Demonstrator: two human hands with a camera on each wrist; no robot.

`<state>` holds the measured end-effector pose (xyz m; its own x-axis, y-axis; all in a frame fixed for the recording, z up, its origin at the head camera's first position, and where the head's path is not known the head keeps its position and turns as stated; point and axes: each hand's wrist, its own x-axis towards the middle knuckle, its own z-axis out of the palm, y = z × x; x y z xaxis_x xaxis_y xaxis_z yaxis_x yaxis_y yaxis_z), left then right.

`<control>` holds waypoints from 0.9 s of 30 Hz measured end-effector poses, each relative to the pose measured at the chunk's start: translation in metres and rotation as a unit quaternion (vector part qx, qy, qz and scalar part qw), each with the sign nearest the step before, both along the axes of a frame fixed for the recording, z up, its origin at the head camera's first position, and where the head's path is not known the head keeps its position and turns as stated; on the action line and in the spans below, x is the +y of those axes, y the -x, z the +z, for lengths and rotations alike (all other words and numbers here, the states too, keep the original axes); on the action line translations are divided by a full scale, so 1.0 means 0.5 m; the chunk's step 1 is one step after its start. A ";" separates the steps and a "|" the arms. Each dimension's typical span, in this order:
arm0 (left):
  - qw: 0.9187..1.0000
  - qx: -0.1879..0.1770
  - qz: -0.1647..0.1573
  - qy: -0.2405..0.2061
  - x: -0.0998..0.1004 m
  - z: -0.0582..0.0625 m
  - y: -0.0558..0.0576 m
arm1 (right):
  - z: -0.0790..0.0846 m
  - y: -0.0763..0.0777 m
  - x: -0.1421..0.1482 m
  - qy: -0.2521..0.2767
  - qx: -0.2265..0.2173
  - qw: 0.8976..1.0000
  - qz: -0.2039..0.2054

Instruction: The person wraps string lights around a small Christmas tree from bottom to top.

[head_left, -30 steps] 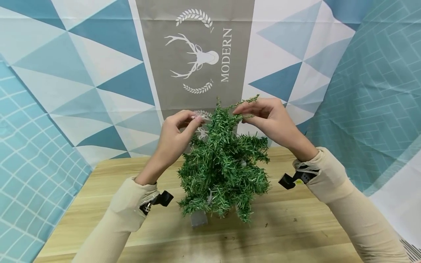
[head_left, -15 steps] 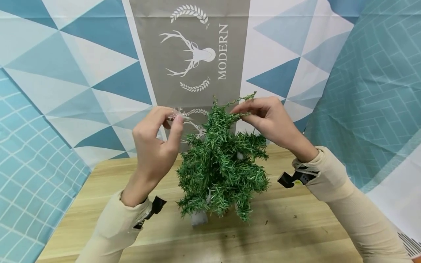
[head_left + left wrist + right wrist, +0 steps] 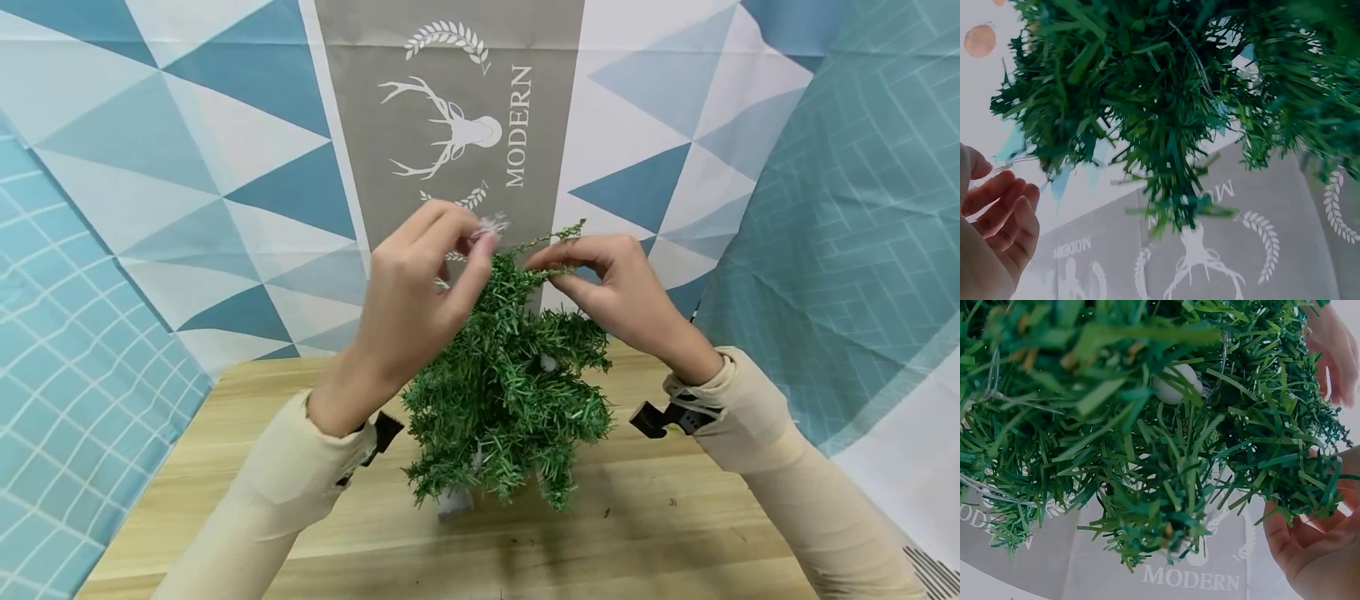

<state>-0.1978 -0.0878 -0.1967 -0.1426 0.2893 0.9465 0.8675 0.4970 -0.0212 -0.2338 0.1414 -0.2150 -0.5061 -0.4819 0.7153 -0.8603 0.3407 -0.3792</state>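
A small green artificial Christmas tree (image 3: 510, 392) stands on the wooden table. My left hand (image 3: 420, 283) is raised by its top, pinching a clear, snowflake-shaped ornament (image 3: 491, 226) between thumb and forefinger. In the left wrist view, a thin strand leads from the left hand (image 3: 1004, 219) toward the branches. Across the tip, my right hand (image 3: 611, 279) pinches a thin upper branch (image 3: 558, 233); its fingertips are partly covered by needles. The right wrist view has the right hand (image 3: 1316, 550) against the foliage, and a white ball (image 3: 1175, 384) among the needles.
Clear wires (image 3: 997, 494) run through the branches. A small whitish box (image 3: 454, 502) lies at the tree's base on the wooden table (image 3: 637, 533). Patterned cloth (image 3: 637, 108) hangs close behind. Tiny green scraps are scattered on the right.
My left hand first drew away to the left with the ornament, then came back right and higher, beside the treetop. The right hand stays at the same branch.
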 end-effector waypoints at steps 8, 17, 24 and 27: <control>0.998 -0.032 0.020 0.047 0.023 0.003 0.044 | -0.007 -0.009 -0.006 0.030 0.035 0.999 -0.006; 0.998 -0.036 0.003 0.056 0.025 -0.007 0.060 | -0.017 -0.016 -0.013 0.036 0.149 0.988 -0.023; 0.993 -0.101 -0.030 0.062 0.011 -0.027 0.045 | -0.016 -0.014 -0.012 0.014 0.165 0.985 -0.040; 0.989 -0.129 -0.040 0.060 0.009 -0.037 0.036 | -0.018 -0.013 -0.004 0.015 0.161 0.985 -0.052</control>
<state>-0.2156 -0.0833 -0.2151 -0.3480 0.4173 0.8395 0.8878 0.4343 0.1522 -0.2273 0.1392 -0.2242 -0.2957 -0.4162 0.8598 -0.8991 0.4254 -0.1033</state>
